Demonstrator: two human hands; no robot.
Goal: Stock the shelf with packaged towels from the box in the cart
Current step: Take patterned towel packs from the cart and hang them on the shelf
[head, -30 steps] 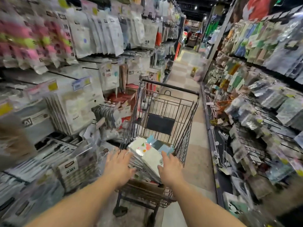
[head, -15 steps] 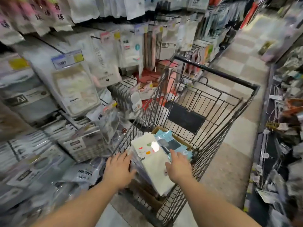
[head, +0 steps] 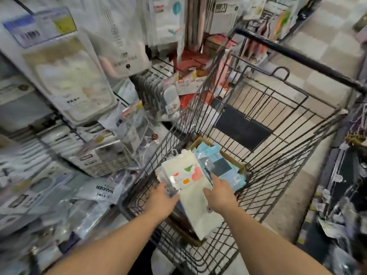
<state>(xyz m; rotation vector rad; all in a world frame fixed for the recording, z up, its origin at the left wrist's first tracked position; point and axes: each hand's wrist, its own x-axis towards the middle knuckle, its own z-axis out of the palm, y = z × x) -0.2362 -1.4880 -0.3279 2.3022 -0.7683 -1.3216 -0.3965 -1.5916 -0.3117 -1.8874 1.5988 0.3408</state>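
Shelf point(head: 65, 120) on the left: crowded with glossy hanging plastic packs. Wire cart point(head: 264, 120): dark rigid metal mesh. Inside it, a brown cardboard box point(head: 241, 168) holding flat towel packs upright.

Top cream towel pack point(head: 190, 187): thin rectangle in slick clear film, soft cloth inside. Likely light, floppy and slippery, so best taken by both long edges or pinched at the stiffer top header. Blue towel packs point(head: 216, 155) lie behind it.

Left hand point(head: 161, 203): fingers curled round the cream pack's left edge. Right hand point(head: 220, 195): fingers fairly straight, resting at its right edge; full grip unclear.
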